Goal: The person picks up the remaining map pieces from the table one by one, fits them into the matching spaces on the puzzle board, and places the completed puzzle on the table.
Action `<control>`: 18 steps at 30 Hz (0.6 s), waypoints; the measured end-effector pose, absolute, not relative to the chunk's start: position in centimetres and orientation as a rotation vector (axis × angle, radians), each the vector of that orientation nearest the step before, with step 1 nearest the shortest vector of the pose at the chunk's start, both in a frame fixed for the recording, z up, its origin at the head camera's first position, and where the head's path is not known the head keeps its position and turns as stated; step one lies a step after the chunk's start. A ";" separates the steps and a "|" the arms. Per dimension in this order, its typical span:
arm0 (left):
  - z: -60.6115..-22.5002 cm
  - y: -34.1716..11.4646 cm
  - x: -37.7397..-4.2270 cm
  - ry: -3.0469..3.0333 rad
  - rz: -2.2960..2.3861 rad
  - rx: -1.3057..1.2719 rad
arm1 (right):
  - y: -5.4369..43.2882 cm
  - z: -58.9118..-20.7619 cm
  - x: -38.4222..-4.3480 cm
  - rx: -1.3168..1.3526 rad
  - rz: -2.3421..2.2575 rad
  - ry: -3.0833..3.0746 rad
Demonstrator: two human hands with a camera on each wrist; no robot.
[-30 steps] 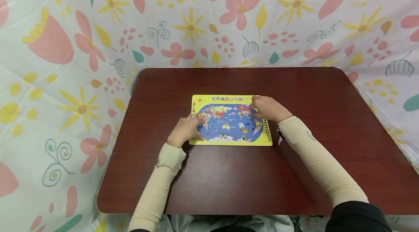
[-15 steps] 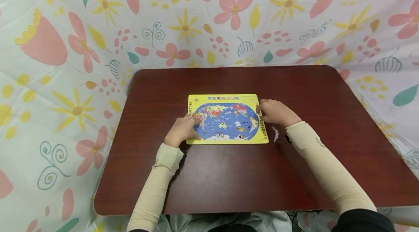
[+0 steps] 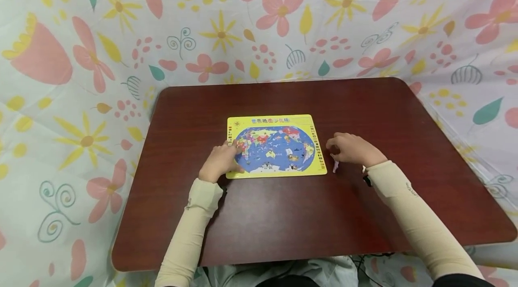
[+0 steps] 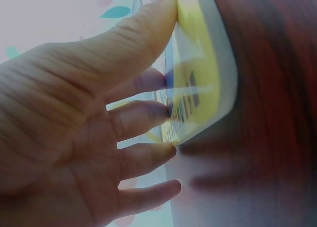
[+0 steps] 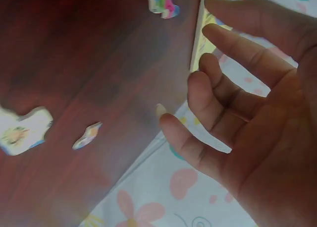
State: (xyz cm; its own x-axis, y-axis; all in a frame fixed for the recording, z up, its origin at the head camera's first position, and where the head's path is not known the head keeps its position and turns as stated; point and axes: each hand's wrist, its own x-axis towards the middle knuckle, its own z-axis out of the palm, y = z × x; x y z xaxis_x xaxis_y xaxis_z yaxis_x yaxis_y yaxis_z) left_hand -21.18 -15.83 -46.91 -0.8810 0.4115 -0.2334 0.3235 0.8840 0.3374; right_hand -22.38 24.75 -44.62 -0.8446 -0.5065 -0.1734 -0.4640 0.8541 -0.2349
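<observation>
Currently, the left hand [image 3: 220,161] touches one map board [image 3: 275,145] mid-frame; the right hand [image 3: 356,148] partly hides three loose pieces [image 5: 25,132]; all fingers are relaxed.

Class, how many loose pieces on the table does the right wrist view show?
3: a multicoloured piece at top, a large piece at left, a small piece right of that. More may be hidden.

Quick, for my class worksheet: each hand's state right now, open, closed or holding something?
Left hand: open, fairly straight fingers touching the map board.
Right hand: open, fingers loosely bent, holding nothing.
</observation>
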 end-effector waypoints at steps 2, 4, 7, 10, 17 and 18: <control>-47.0 -15.9 -21.2 2.753 0.418 0.554 | 25.1 -44.7 -21.9 -0.741 -0.277 2.794; -47.1 -15.9 -21.2 2.759 0.417 0.557 | 25.2 -44.8 -21.5 -0.734 -0.289 2.786; -47.1 -15.9 -21.1 2.767 0.416 0.557 | 25.4 -45.0 -21.2 -0.708 -0.300 2.781; -47.0 -15.8 -21.2 2.772 0.412 0.559 | 25.6 -45.2 -20.9 -0.672 -0.317 2.765; -47.1 -15.8 -21.2 2.766 0.420 0.549 | 25.8 -45.6 -20.9 -0.617 -0.345 2.742; -47.1 -15.8 -21.1 2.763 0.425 0.542 | 25.8 -45.7 -20.9 -0.615 -0.348 2.741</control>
State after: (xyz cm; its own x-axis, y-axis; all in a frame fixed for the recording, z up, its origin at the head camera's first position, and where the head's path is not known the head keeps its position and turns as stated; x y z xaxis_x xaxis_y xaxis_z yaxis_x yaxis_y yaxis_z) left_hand -21.15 -15.80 -47.08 -0.8860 0.4051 -0.2255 0.3185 0.8853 0.3388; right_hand -20.89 25.79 -45.69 -0.8597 -0.4484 -0.2444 -0.3731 0.8783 -0.2991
